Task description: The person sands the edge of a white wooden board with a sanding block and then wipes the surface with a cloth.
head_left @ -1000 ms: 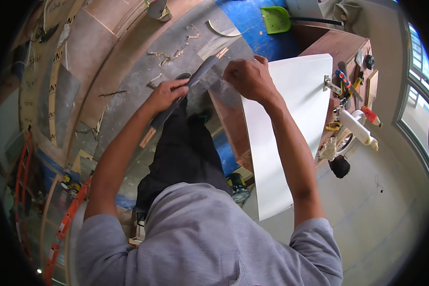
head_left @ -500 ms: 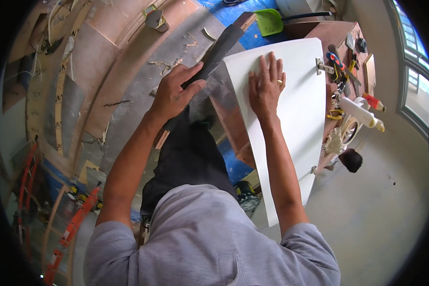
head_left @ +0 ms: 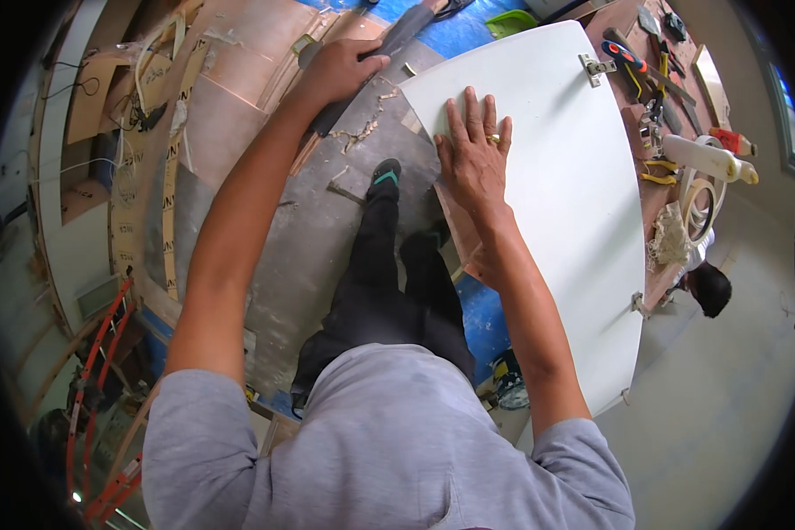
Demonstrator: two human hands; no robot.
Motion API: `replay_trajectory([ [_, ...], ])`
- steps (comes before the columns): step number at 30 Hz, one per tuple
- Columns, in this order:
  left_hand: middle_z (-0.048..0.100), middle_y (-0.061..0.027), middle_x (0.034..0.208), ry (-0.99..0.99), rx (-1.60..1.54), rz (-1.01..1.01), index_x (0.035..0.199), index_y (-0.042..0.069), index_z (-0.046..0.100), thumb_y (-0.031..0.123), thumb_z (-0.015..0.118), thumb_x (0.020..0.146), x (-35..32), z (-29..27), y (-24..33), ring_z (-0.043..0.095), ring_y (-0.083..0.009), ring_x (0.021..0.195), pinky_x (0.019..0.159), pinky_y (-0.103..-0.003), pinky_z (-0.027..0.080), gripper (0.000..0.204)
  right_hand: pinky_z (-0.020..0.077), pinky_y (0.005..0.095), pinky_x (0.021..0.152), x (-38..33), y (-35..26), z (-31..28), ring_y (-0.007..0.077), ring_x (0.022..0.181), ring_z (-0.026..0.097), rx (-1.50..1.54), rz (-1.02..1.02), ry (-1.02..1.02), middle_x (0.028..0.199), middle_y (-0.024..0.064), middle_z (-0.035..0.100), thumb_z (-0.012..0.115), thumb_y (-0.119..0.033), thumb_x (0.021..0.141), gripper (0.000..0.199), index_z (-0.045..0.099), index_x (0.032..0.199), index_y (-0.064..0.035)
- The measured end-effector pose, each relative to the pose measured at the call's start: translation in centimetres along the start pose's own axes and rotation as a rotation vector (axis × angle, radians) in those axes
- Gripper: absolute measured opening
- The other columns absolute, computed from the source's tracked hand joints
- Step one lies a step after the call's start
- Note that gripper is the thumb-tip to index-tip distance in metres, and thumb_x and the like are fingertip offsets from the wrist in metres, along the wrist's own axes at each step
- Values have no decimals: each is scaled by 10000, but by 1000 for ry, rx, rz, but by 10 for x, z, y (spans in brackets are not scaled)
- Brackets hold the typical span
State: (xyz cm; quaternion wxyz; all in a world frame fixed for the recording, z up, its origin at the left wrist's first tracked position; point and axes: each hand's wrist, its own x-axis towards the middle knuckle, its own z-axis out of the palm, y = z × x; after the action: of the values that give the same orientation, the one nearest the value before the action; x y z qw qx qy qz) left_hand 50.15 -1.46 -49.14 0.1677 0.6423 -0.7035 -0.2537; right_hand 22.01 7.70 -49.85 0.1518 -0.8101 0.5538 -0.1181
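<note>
My left hand (head_left: 340, 72) is closed around a long wooden block wrapped in dark grey sheet, like a sanding block (head_left: 406, 30). It is held out at the far left of the door, over the littered floor. My right hand (head_left: 479, 155) lies flat, fingers spread, on a white cabinet door (head_left: 570, 194) near its left edge. A ring shows on one finger. Along the door's right edge sit a metal hinge (head_left: 596, 69) at the far end and another hinge (head_left: 639, 305) nearer me. A reddish-brown wooden support (head_left: 459, 221) shows under the door.
Right of the door, a wooden bench holds pliers (head_left: 655, 172), a white tube (head_left: 702, 157), a tape roll (head_left: 700, 212) and several other tools. Another person's head (head_left: 709, 290) is beyond it. A green dustpan (head_left: 510, 24) lies far ahead; an orange ladder (head_left: 88, 389) stands at left.
My left hand has moved farther away with the sanding block. My right hand stays flat on the door. The view has shifted, showing more of the door's near end and my foot.
</note>
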Motion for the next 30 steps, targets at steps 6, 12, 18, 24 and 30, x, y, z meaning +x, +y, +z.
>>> replay_trajectory([
  [6, 729, -214, 1084, -70, -117, -89, 1338, 53, 713, 367, 740, 963, -78, -22, 78, 715, -355, 1017, 906, -431, 535, 491, 10, 578, 1293, 0, -1, 4, 335, 1639, 141, -2, 24, 0, 1756, 84, 262, 545, -393, 1061, 606, 452, 1614, -162],
  [12, 726, -237, 1062, 116, 70, -135, 1312, 54, 731, 384, 749, 957, -47, 25, 79, 727, -350, 988, 872, -439, 549, 486, 41, 602, 1295, -1, 0, 4, 346, 1635, 150, 33, 2, 35, 1734, 99, 307, 596, -390, 1028, 612, 503, 1571, -123],
  [18, 738, -251, 1148, 204, -98, -208, 1285, 59, 750, 427, 745, 953, -28, 12, 48, 741, -357, 1046, 935, -387, 556, 495, 28, 624, 1289, -2, 2, 4, 366, 1638, 115, 25, -1, 25, 1742, 119, 275, 630, -431, 1000, 670, 489, 1581, -130],
  [24, 643, -183, 991, 165, 63, -149, 1306, 74, 739, 354, 743, 961, -84, 27, 100, 673, -365, 902, 779, -467, 541, 444, -11, 682, 1267, 1, -6, -15, 411, 1639, 73, 5, -23, -132, 1765, 145, 193, 677, -243, 871, 858, 347, 1651, -100],
  [30, 657, -163, 980, 241, 42, -179, 1324, 77, 737, 278, 772, 955, -145, 6, 113, 666, -320, 837, 733, -411, 534, 421, -19, 709, 1259, 3, -3, -7, 418, 1640, 55, 3, -10, -122, 1772, 143, 166, 594, -66, 800, 888, 323, 1644, -22],
])
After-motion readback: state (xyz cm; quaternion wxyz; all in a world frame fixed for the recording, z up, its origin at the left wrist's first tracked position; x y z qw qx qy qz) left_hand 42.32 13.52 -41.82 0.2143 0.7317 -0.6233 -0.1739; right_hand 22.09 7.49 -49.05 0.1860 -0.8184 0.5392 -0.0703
